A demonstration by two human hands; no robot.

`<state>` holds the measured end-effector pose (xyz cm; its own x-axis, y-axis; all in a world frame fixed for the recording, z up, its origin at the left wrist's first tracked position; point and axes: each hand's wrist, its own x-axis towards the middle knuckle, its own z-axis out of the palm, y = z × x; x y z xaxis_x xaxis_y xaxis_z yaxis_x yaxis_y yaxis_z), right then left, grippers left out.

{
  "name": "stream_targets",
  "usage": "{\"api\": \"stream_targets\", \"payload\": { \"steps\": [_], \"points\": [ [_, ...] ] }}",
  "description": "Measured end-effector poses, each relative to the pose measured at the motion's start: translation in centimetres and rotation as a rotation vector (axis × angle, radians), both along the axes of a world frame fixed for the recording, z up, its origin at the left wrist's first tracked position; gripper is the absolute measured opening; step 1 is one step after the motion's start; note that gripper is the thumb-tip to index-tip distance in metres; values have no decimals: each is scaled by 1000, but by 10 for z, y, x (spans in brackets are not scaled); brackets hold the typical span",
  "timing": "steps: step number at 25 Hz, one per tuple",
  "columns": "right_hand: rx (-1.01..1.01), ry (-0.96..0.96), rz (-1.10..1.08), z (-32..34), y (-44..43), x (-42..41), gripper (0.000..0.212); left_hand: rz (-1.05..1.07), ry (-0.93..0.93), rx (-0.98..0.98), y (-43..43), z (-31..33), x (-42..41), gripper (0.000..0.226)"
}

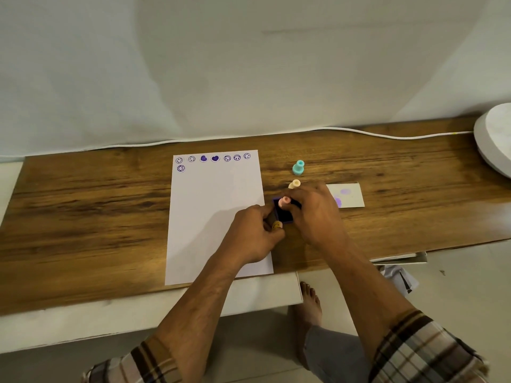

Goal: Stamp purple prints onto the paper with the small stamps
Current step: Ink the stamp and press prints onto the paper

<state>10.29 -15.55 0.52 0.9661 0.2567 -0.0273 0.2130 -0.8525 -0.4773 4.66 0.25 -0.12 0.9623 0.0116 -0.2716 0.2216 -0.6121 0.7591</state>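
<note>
A white paper [215, 217] lies on the wooden table [83, 203], with several purple smiley and heart prints along its top edge. Just right of the paper sits a small dark purple ink pad [284, 214]. My right hand [315, 214] holds a pink stamp [284, 201] pressed down on the pad. My left hand [254, 236] grips the pad's left side, with a yellowish stamp [277, 225] tucked under its fingers. A teal stamp [298, 167] and a cream stamp [294, 184] stand behind the hands.
A small paper scrap [348, 194] with purple smudges lies right of my right hand. A white cable [359, 132] runs along the table's back edge. A round white object [495, 139] sits at the far right. My bare foot [311, 302] shows below the table.
</note>
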Motion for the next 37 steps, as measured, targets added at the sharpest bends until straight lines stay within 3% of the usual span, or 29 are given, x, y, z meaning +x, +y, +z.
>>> {"api": "stream_targets", "payload": {
  "steps": [6,14,17,21,29,33,37],
  "points": [
    [388,-48,-231,10,10,-7,26,160,-121,12,42,1,-3,42],
    [871,51,-175,9,114,-36,24,430,-192,-76,114,-4,-22,30],
    [786,102,-114,-6,136,-46,23,538,-204,-31,137,-4,-29,33],
    [616,168,-40,-21,129,-49,25,497,-205,69,155,-6,-37,35],
    [583,273,31,-13,74,-69,17,241,-209,265,157,0,-41,41],
    [633,254,-115,-8,88,-61,24,159,-167,314,151,-2,-42,41],
    [641,213,-113,-1,124,-35,30,159,-138,342,148,-4,-43,44]
  ]
}}
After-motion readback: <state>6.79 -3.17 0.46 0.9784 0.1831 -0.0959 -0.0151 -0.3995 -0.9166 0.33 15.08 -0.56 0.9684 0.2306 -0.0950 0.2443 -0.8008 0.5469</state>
